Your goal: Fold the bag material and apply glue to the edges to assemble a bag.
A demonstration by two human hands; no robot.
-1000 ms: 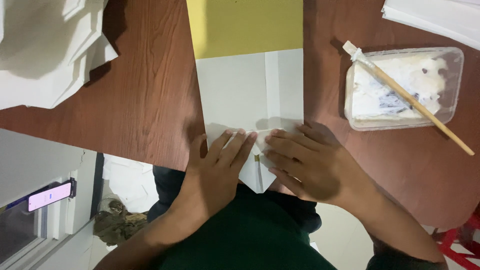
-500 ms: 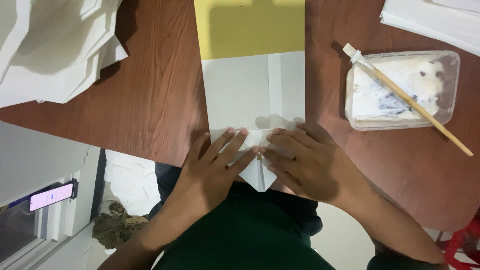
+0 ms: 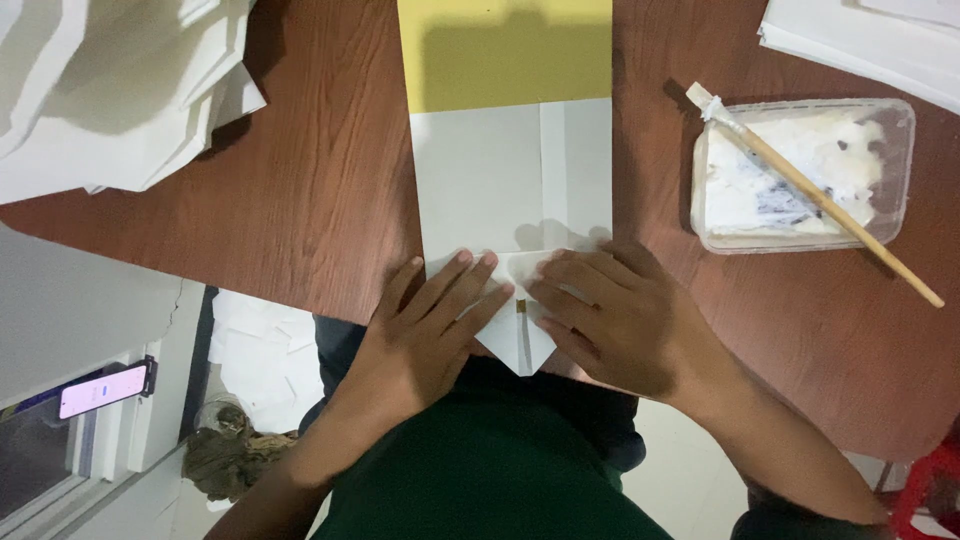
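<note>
Several things ring the grey-white paper sheet (image 3: 500,180) lying on the wood-grain table (image 3: 320,210): a loose pile of white papers (image 3: 110,90) well to its left, a clear plastic tub (image 3: 800,175) of white paste with a thin wooden brush (image 3: 820,195) laid across it to its right, and a matte yellow sheet (image 3: 505,50) touching its far edge. At the sheet's near edge, both hands cover most of a folded, pointed flap (image 3: 520,345). Left hand (image 3: 425,335) and right hand (image 3: 620,320) lie flat, fingers stretched and slightly spread, pressing the fold without gripping.

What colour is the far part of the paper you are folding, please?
Yellow; the far part of the paper shows best in the head view.
</note>
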